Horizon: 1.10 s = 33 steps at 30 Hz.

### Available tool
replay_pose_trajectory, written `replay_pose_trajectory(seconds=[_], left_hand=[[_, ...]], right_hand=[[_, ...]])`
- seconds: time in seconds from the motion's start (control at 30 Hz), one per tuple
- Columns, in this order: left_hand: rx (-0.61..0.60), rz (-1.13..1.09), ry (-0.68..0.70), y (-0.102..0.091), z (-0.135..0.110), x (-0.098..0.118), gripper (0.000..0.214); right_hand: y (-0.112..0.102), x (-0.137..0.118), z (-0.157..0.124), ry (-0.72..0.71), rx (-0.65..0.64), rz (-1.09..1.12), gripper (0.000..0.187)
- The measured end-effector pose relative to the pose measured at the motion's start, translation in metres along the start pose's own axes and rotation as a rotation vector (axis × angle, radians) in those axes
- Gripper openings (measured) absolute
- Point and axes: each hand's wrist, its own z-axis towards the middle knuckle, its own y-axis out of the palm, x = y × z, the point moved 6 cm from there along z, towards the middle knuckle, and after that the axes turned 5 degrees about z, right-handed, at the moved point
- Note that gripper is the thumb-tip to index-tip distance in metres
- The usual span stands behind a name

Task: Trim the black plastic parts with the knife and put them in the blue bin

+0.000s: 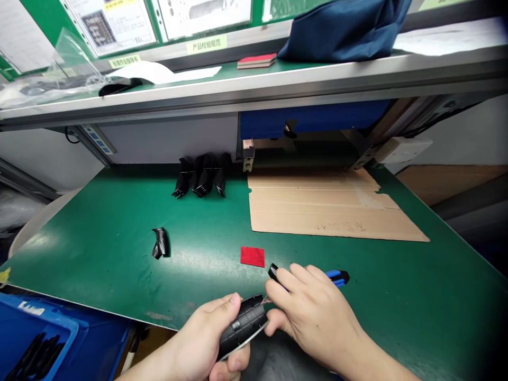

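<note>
My left hand is closed around a black curved plastic part with a ribbed, grid-like surface and a pale lower edge. My right hand is closed on a hand tool with a blue-and-black handle. The tool's thin metal tip touches or nearly touches the part's upper right end; its exact kind is hidden by my fingers. Just beyond my right fingers shows a small shiny black piece. A red card lies flat ahead of my hands.
On the green table, a black ribbed piece lies left and several black bundles sit at the back. Flat cardboard covers the back right. A blue bin stands lower left. Overhead runs a shelf with a dark blue bag.
</note>
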Motion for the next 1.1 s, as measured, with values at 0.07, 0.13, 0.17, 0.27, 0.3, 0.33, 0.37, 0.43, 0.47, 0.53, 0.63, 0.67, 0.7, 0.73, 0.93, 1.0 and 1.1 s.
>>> replay_pose_trajectory(seconds=[0.07,0.13,0.17,0.27,0.3,0.33,0.37,0.43,0.47,0.53,0.63,0.67,0.7,0.73,0.93,1.0,1.1], left_hand=[[0.006,0.032,0.015,0.0,0.001,-0.001,0.044],[0.011,0.044,0.023,-0.001,0.001,-0.002,0.044],[0.01,0.049,0.024,-0.001,0.002,-0.003,0.044],[0.028,0.065,0.024,-0.004,0.004,-0.006,0.043],[0.04,0.073,0.019,-0.006,0.004,-0.007,0.042],[0.053,0.081,0.014,-0.007,0.005,-0.008,0.042],[0.062,0.086,0.01,-0.008,0.005,-0.009,0.041],[0.07,0.09,0.012,-0.008,0.006,-0.009,0.04],[0.076,0.096,0.023,-0.008,0.006,-0.008,0.039],[0.1,0.134,0.048,-0.006,0.005,-0.004,0.037],[0.137,0.171,0.068,-0.004,0.006,0.0,0.037],[0.136,0.159,0.067,-0.004,0.006,0.0,0.037],[0.131,0.136,0.064,-0.003,0.007,0.0,0.037],[0.12,0.108,0.059,-0.004,0.007,-0.001,0.035],[0.027,-0.008,0.078,-0.003,0.012,-0.01,0.049],[0.006,-0.035,0.073,-0.001,0.012,-0.012,0.056],[0.019,-0.063,0.081,-0.004,0.01,-0.012,0.057]], right_hand=[[0.002,0.001,0.001,-0.008,-0.003,0.0,0.078],[0.005,0.002,0.0,-0.007,-0.011,0.012,0.077],[0.007,0.003,-0.001,-0.004,-0.018,0.023,0.076],[0.015,0.004,-0.006,0.014,-0.061,0.076,0.075],[0.019,0.004,-0.008,0.029,-0.077,0.103,0.075],[0.022,0.005,-0.01,0.055,-0.088,0.147,0.076],[0.025,0.006,-0.012,0.091,-0.097,0.238,0.075],[0.032,0.007,-0.015,0.161,-0.126,0.517,0.074],[0.035,0.007,-0.017,0.185,-0.146,0.663,0.074],[0.041,0.007,-0.022,0.209,-0.186,0.864,0.074],[0.045,0.023,-0.034,0.286,-0.151,0.862,0.073],[0.046,0.032,-0.04,0.33,-0.119,0.823,0.072],[0.048,0.041,-0.047,0.379,-0.083,0.765,0.071],[0.05,0.051,-0.053,0.428,-0.048,0.694,0.069],[0.085,0.079,-0.067,0.52,0.012,0.409,0.045],[0.094,0.081,-0.063,0.52,0.011,0.4,0.039],[0.092,0.084,-0.058,0.533,0.013,0.481,0.037]])
